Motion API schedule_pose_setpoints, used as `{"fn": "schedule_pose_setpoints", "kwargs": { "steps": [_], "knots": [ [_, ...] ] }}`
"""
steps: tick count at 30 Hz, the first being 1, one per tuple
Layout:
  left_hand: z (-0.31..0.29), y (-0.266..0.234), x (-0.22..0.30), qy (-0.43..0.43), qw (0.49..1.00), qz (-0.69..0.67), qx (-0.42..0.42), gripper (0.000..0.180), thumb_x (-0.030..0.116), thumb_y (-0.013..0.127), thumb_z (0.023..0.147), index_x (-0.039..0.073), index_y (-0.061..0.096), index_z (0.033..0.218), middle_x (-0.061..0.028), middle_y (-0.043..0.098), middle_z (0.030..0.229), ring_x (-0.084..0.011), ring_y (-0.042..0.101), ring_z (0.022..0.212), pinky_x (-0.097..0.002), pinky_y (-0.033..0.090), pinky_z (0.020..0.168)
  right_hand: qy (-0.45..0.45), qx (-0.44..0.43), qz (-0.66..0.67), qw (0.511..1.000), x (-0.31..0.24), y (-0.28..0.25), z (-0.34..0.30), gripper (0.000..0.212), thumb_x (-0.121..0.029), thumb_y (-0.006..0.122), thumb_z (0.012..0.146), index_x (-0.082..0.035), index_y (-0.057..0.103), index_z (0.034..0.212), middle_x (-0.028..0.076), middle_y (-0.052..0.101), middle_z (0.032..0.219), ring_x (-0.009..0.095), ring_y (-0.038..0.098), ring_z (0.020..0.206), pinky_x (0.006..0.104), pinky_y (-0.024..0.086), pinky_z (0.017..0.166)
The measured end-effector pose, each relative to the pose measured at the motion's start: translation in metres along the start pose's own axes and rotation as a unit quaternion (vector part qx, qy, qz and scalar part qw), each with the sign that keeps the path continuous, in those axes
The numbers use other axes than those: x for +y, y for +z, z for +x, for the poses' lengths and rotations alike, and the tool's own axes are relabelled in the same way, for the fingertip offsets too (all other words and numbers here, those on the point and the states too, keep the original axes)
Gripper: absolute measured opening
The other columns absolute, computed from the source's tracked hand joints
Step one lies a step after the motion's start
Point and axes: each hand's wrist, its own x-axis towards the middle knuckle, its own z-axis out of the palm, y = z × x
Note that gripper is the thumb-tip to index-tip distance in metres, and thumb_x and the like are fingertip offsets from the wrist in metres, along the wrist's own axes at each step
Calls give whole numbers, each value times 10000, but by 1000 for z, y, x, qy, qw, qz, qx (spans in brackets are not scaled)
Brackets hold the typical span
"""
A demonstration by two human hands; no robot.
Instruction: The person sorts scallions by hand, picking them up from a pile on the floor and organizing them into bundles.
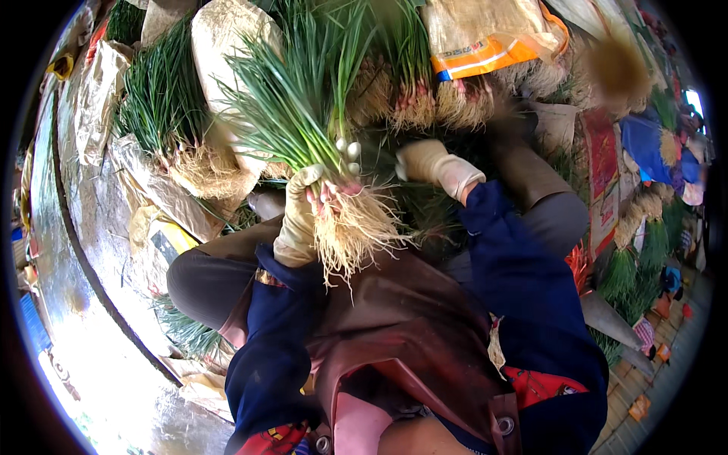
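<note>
My left hand (297, 220), in a cream glove, is closed round a bunch of spring onions (303, 136) above my lap. Its long green leaves fan up and to the left, while pinkish-white stem ends and a pale tangle of roots (353, 227) hang toward my apron. Pale fingertips show at the far side of the bunch. My right hand (428, 161), gloved the same way, is to the right of the bunch and apart from it. Motion smears that hand, and its fingers are mostly hidden. Below it lie dark green leaves (428, 205).
More spring onion bunches stand ahead (413, 98) and at the left (163, 98). Woven sacks (493, 26) cover some of them. A dark hose or cord (80, 250) crosses the wet floor (114, 227). My bent knees flank the brown apron (394, 303). Further bunches (626, 265) lie at the right.
</note>
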Motion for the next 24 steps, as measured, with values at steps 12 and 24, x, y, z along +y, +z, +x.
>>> {"fn": "schedule_pose_setpoints", "kwargs": {
  "steps": [12,24],
  "knots": [
    [3,-5,-5,-25,998,-49,9,552,153,606,719,-9,466,1228,-139,544,1147,-311,502,1124,-440,431,963,182,371,262,872,40,-65,64,294,-353,637,844,-69,640,918,75,643,689,192,599,585,319,470,552],
    [15,-24,-20,-77,996,-36,-30,521,141,535,811,-39,441,1291,-211,537,1218,-361,562,1086,-391,573,720,-81,426,306,847,-40,-26,-2,225,-250,670,840,-44,638,923,49,648,769,149,603,665,284,482,628]
  ]
}}
